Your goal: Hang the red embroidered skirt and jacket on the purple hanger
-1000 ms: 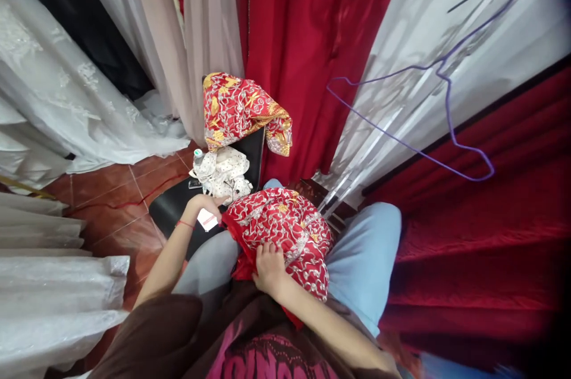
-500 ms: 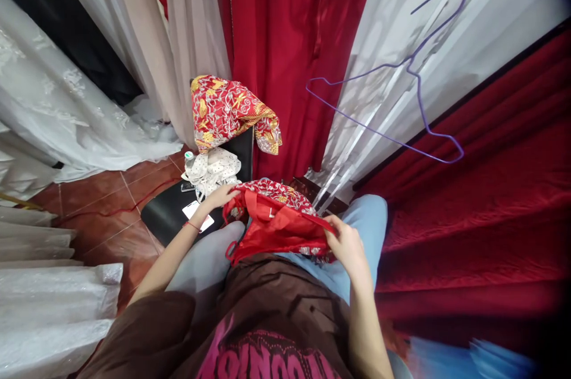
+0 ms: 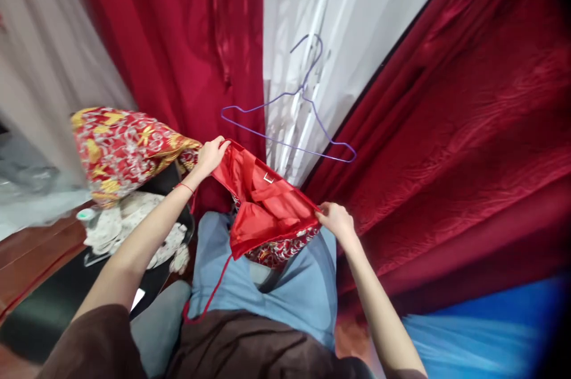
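Between my hands a red garment (image 3: 274,206) is stretched out above my lap, its shiny red lining facing me. Patterned red, white and gold cloth shows along its lower edge, and a red cord hangs from one corner. My left hand (image 3: 213,156) is closed on the upper left end of its edge. At the right end, my right hand (image 3: 336,221) pinches the same edge. A small light label (image 3: 268,178) sits inside the lining. Just beyond the garment hangs a purple wire hanger (image 3: 288,144) with nothing on it.
A black chair (image 3: 49,301) stands at my left, with patterned red and gold cloth (image 3: 129,150) over its back and white dotted fabric (image 3: 129,224) on the seat. Red curtains (image 3: 446,147) and white fabric (image 3: 357,16) hang ahead and right. Blue material (image 3: 473,331) lies lower right.
Both hands have lifted the garment away from my body and pulled its edge straighter. My view has turned right, so the chair and hanger appear further left.
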A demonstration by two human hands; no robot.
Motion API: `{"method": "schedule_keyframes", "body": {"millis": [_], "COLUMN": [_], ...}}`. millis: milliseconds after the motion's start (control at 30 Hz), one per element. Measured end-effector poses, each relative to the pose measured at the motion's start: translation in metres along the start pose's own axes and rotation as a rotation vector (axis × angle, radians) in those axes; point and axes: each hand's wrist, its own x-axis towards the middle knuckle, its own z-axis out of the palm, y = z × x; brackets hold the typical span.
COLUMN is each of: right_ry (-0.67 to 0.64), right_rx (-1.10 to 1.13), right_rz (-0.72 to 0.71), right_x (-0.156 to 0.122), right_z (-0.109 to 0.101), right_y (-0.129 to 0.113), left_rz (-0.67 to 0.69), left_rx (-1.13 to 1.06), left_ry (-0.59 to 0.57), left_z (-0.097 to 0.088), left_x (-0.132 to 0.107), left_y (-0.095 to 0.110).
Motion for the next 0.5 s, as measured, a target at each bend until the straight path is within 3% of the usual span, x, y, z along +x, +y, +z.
{"method": "schedule_keyframes", "body": {"millis": [67,133,267,367,500], "right_ry": [-0.138,-0.178,-0.1,-0.079,-0.026], "right_rx": [-0.063,0.029,0.296,0.664,1.031], "right_rz": [0.119,0.19,0.232,0.21,0.224], "right_x": [0.013,0.026,0.049,0.07,0.105], "right_z": [-0.002,-0.005,-0.012,-0.017,-0.021], "right_y": [0.01,0.018,0.03,0.034,0.026], "left_rz": [0.03,0.012,-0.049,-0.076,-0.158], "left_rx": [-0.033,-0.073,-0.291,-0.537,-0.759], "left_ry": [-0.034,-0.044,0.045,0.121,0.095], "left_z": [0.01,0.02,0.037,0.044,0.04], "left_x": [0.019,0.036,0.069,0.094,0.119], "left_y": [0.013,0.021,0.018,0.011,0.013]}}
